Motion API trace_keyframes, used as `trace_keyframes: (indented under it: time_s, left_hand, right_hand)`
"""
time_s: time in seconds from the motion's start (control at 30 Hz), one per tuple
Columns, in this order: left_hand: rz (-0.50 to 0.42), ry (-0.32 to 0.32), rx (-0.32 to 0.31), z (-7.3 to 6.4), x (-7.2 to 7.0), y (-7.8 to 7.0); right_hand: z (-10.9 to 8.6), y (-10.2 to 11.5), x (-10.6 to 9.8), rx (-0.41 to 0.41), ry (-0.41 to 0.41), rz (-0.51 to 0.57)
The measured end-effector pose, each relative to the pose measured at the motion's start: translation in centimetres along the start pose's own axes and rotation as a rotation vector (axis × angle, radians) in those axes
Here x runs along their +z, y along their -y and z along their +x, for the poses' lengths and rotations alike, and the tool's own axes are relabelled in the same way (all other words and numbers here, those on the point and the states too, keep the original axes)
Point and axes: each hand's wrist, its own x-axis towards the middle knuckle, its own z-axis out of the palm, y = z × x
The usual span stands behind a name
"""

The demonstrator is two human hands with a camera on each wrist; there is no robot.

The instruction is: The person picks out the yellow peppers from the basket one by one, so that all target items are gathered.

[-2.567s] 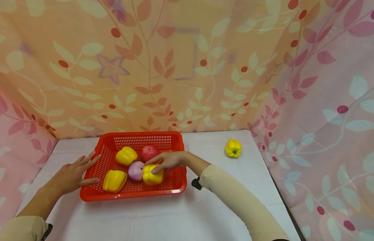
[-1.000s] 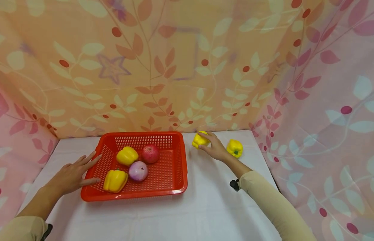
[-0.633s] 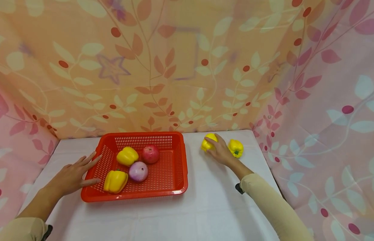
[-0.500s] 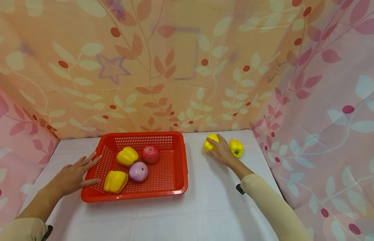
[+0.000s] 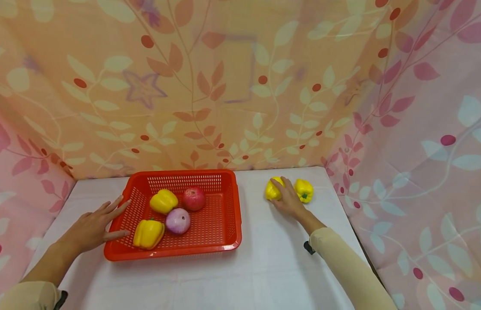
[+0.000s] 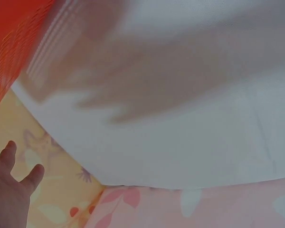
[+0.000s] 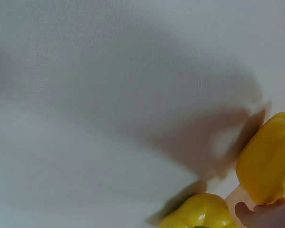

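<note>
My right hand holds a yellow bell pepper at the table's back right, fingers over its top and thumb at its near side. In the right wrist view this bell pepper sits low or just above the cloth; I cannot tell whether it touches. Close to its right lies a second yellow bell pepper. My left hand spreads its fingers at the left rim of a red plastic basket. Inside are two yellow bell peppers, a purple onion and a dark pink round fruit, perhaps a pomegranate.
A white cloth covers the table. Behind it hangs a flowered orange curtain, with a pink one at the right side and pink cloth at the left.
My right hand has lifted a yellow bell pepper out of the basket and carried it right, beside the other pepper, lowering it toward the table. The left hand has stayed by the basket rim.
</note>
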Motion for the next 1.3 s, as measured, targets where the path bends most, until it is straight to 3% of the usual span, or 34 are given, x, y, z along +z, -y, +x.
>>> trace_keyframes:
  time_s: [0.3,0.73,0.9,1.07,1.3]
  left_hand:
    - [0.006,0.001,0.0,0.1,0.0,0.1]
    - [0.001,0.009,-0.005,0.0,0.1,0.1]
    - [-0.004,0.009,-0.008,-0.1,0.1,0.2]
    - [0.001,-0.006,0.003,-0.1,0.1,0.2]
    - [-0.001,-0.014,0.011,-0.1,0.3,0.2]
  right_hand:
    - [-0.3,-0.1,-0.1,0.059,0.004,0.036]
    - [0.6,1.6,-2.0,0.035,-0.006,0.011]
    - [1.5,3.5,-2.8,-0.003,-0.013,0.069]
    - [2.3,6.6,-3.3,-0.045,0.014,0.21]
    - [3.1,11.4,-3.2,-0.067,0.092,0.35]
